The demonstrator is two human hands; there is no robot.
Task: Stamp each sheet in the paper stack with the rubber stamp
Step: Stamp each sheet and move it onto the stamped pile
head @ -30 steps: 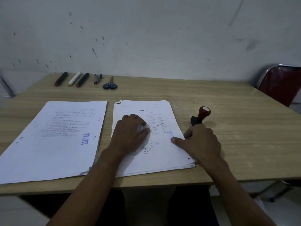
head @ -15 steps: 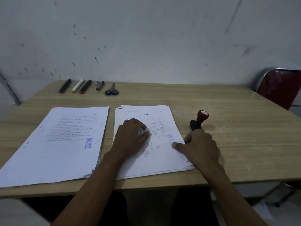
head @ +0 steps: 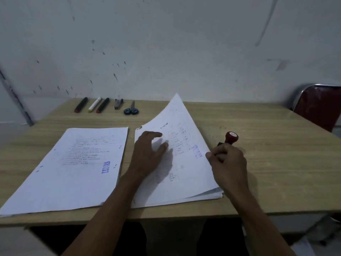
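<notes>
right hand point(head: 227, 163) grips rubber stamp point(head: 230, 138) just beside paper stack point(head: 184, 182)

body: two bare forearms | left hand point(head: 147, 154), right hand point(head: 227, 163) ungloved | no sleeves visible

One head-worn view — looking forward and down across the desk point(head: 276, 163) toward the wall point(head: 184, 43), hands point(head: 147, 154) close below.

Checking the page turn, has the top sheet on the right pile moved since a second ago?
Yes. The top sheet has lifted off the right pile.
</notes>
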